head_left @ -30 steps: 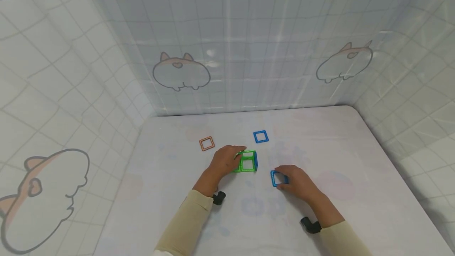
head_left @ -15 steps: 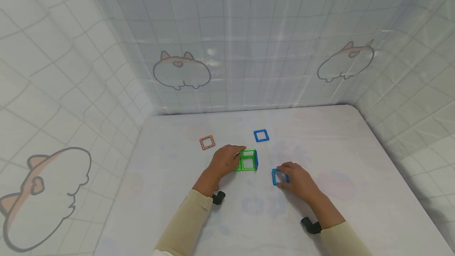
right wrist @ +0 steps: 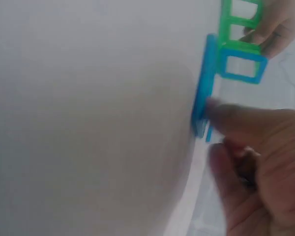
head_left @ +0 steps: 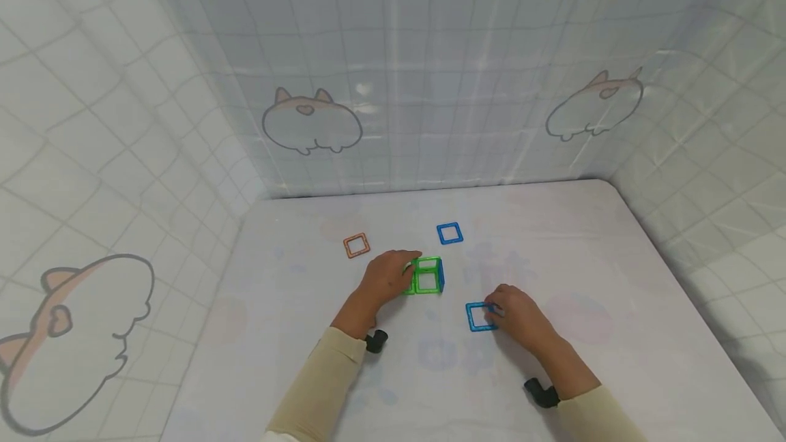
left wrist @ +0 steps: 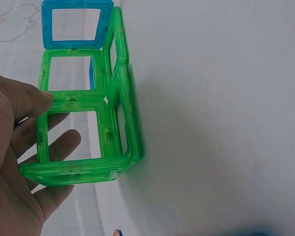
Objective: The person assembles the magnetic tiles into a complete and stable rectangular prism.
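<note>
In the head view my left hand (head_left: 387, 278) grips a joined structure of green square magnetic tiles (head_left: 427, 291) near the table's middle. The left wrist view shows the thumb on its near frame and the other fingers behind. A blue square tile (left wrist: 46, 24) stands at the structure's end. To the right, my right hand (head_left: 518, 316) pinches the right edge of a blue magnetic tile (head_left: 471, 319) at the tabletop. The right wrist view is blurred there; the thumb (right wrist: 236, 118) meets the tile's edge, and the fingertips' contact is partly hidden.
An orange square tile (head_left: 348, 249) lies back left on the white table (head_left: 276, 305). Another blue square tile (head_left: 450, 241) lies behind the green structure. Patterned curtains (head_left: 430, 87) rise at the back and both sides.
My right hand has changed from spanning the blue tile's front and back edges to pinching its right edge. The tile has shifted slightly toward me. My left hand stays on the green structure.
</note>
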